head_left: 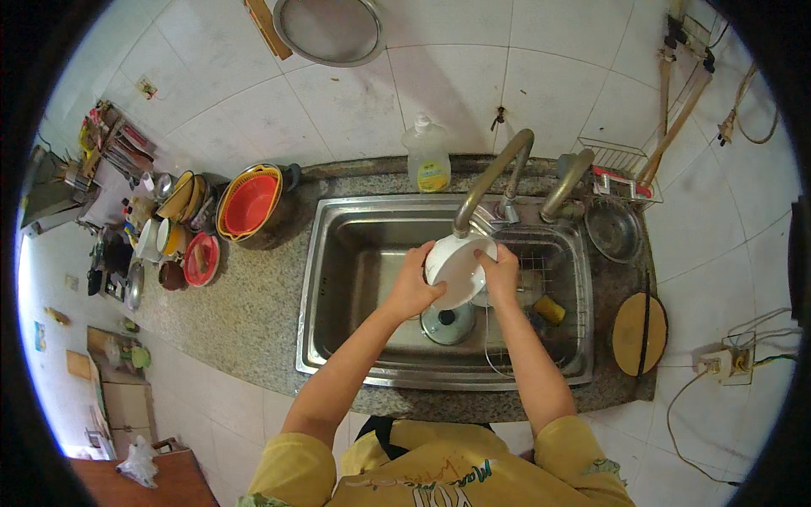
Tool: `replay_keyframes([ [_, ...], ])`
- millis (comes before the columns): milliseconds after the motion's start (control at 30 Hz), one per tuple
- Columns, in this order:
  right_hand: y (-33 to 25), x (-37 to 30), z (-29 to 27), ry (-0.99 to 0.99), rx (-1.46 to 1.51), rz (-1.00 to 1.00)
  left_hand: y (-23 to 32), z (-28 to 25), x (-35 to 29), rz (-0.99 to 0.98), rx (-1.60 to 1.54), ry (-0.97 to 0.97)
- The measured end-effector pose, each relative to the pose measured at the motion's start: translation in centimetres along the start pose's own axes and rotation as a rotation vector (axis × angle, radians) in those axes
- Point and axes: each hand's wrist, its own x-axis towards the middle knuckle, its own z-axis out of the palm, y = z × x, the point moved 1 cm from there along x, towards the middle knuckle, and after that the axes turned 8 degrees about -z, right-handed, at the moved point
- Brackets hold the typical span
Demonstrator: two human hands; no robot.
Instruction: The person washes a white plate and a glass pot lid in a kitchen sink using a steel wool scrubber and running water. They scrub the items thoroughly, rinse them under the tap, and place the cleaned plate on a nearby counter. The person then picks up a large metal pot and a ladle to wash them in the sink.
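The left hand (414, 286) and right hand (502, 272) grip a white bowl (458, 269), tilted just beneath the faucet (490, 177), over the sink (338, 291). Washing seems partway along (whether water runs, I cannot tell): the bowl looks unfinished, and a pot lid (446, 326) below probably remains

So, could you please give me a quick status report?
Left grip and right grip both on white bowl. Bowl held beneath faucet. Knobbed lid below, in sink; wire rack to the right.
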Motion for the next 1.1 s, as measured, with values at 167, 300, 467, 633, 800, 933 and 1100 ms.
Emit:
replay_keyframes([
  [167, -4.1, 0.6, -0.4, -0.12, -0.232, -0.073, -0.3, -1.2, 1.2, 0.074, 0.108, 0.051],
  [300, -5.5, 0.8, -0.3, -0.17, -0.184, -0.134, 1.8, -2.0, 1.8, 0.054, 0.338, -0.026],
  [467, -7.4, -1.5, 1.4, -0.48, -0.564, -0.343, 1.5, -0.8, 1.2, 0.041, 0.577, -0.071],
  [633, -2.5, -0.6, 0.1, -0.405, -0.344, 0.019, 3.4, 2.8, 2.1, 0.507, 0.819, -0.039],
  [800, -3.2, -0.8, -1.1, -0.464, -0.641, -0.097, -0.9, 0.9, 4.4, 0.072, 0.576, 0.012],
  [933, -2.7, -0.6, -2.1, -0.188, -0.005, 0.277, -4.7, 0.6, 3.6, -0.163, -0.053, 0.038],
  [1100, -0.7, -2.4, -0.4, -0.052, 0.799, 0.713, -1.5, 1.2, 2.0, -0.194, -0.708, -0.075],
])
